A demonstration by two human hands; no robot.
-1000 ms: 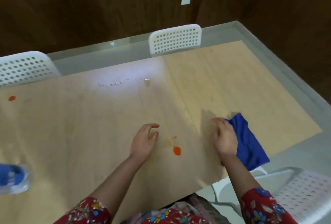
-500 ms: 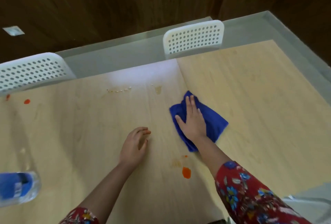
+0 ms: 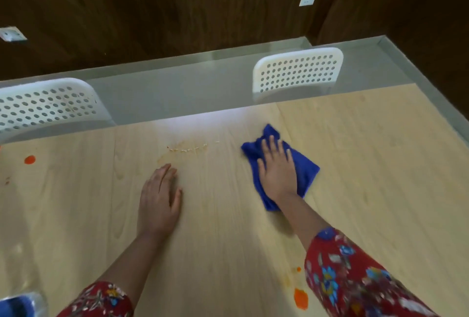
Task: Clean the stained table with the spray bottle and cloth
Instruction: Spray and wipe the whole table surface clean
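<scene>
While wiping proceeds, listed largest to smallest.

Worktop [image 3: 355, 164]: pale wood grain, two panels joined by a seam. Partly cleaned at best, judging by the marks left.

Chairs: two, white, perforated backs, at far edge; one left [image 3: 45, 106], one right [image 3: 299, 73].

Cloth [image 3: 307, 172]: blue, crumpled flat, on far centre-right of worktop. Shifted farther from the body and leftward against half a second ago, so stroke judged under way, heading toward the far smear.

Right hand [image 3: 276, 167]: fingers spread, palm pressed flat on cloth, nothing pinched.

Left hand [image 3: 160, 197]: now flattened, fingers loosely together, resting bare on worktop; earlier curled. Holds nothing, likely bracing.

Spray bottle [image 3: 22, 304]: clear with blue band, bottom left corner, mostly cut off, well apart from both hands.

Far smear [image 3: 187, 148]: brownish streak with crumbs, just beyond left hand, uncleaned.

Orange blob near [image 3: 300, 297]: beside right sleeve, uncleaned.

Orange spot far left [image 3: 30, 159]: uncleaned.
</scene>
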